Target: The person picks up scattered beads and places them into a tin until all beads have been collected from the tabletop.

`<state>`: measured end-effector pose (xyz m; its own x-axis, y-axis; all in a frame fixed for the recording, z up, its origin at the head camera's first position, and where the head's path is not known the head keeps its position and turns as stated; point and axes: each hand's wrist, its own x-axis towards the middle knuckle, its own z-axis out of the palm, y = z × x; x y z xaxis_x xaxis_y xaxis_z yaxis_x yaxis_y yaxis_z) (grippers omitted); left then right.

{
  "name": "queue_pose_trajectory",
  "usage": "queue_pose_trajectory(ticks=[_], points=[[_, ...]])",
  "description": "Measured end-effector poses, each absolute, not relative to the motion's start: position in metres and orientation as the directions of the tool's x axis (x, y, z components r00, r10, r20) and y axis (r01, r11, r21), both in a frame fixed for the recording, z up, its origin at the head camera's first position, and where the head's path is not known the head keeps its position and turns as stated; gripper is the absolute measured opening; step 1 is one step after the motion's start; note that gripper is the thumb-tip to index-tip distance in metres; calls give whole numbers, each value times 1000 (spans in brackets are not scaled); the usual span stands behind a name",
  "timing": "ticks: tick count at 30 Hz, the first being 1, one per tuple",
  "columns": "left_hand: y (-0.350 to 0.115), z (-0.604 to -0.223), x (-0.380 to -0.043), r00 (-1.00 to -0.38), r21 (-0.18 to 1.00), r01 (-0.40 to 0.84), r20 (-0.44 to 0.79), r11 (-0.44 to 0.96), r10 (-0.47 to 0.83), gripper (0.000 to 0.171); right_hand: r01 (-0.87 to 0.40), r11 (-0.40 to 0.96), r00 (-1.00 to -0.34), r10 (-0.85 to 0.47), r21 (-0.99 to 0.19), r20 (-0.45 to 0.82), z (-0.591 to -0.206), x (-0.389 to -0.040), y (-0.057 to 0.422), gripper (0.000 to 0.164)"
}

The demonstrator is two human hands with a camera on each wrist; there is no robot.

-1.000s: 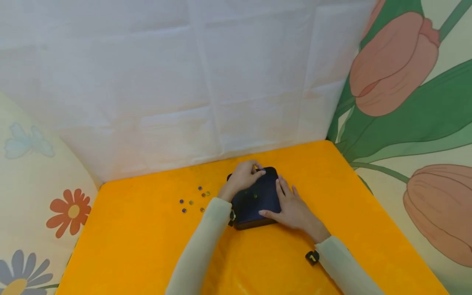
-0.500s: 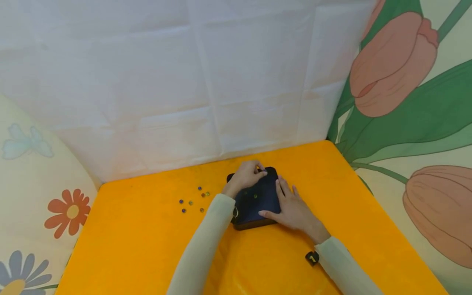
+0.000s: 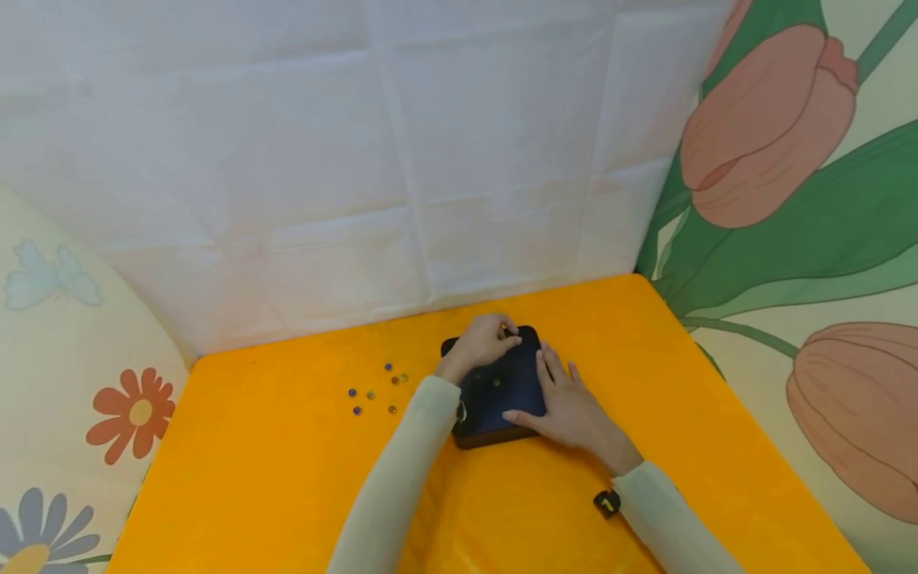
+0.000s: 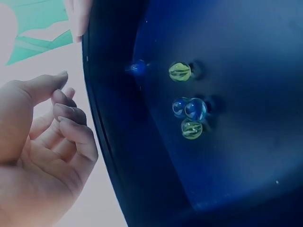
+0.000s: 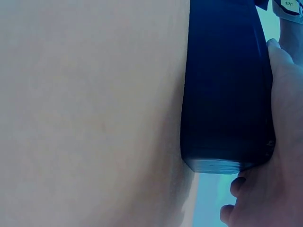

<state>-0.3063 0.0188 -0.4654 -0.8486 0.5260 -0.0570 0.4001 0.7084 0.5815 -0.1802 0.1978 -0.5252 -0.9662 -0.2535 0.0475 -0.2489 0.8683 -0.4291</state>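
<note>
A dark shallow box [image 3: 502, 410] stands on the yellow table. My left hand [image 3: 486, 341] is over its far part, thumb and fingertips bent close together. In the left wrist view no object shows between the left fingers [image 4: 78, 135]. A blurred blue marble [image 4: 138, 67] appears near the box wall. Two clear yellow-green marbles [image 4: 180, 71] and two blue marbles [image 4: 195, 109] lie on the box floor. My right hand [image 3: 570, 406] holds the box's near right corner, thumb over the rim and fingers along the right side; the right wrist view shows the palm [image 5: 289, 137] against it.
Several loose marbles [image 3: 370, 395], blue, yellow-green and amber, lie on the table [image 3: 287, 470] left of the box. A white cloth backdrop [image 3: 323, 159] hangs behind the table, with flower-printed sheets [image 3: 789, 239] at both sides.
The left hand has shifted slightly right over the box. A purple-blue spot at its fingertips earlier no longer shows there. The right hand and box stay put.
</note>
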Motion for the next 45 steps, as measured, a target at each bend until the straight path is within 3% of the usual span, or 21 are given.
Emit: queue_pose_trajectory(ticks=[21, 37, 45], points=[[1, -459, -303, -844, 606, 414, -25, 680, 536, 27, -240, 879, -968, -247, -412, 38, -528, -182, 193, 123], [-22, -442, -274, -796, 628, 464, -15, 625, 606, 31, -215, 883, -973, -232, -418, 11, -529, -183, 196, 128], [-49, -437, -255, -835, 656, 392, -41, 645, 549, 29, -226, 879, -970, -241, -420, 18, -530, -184, 196, 128]])
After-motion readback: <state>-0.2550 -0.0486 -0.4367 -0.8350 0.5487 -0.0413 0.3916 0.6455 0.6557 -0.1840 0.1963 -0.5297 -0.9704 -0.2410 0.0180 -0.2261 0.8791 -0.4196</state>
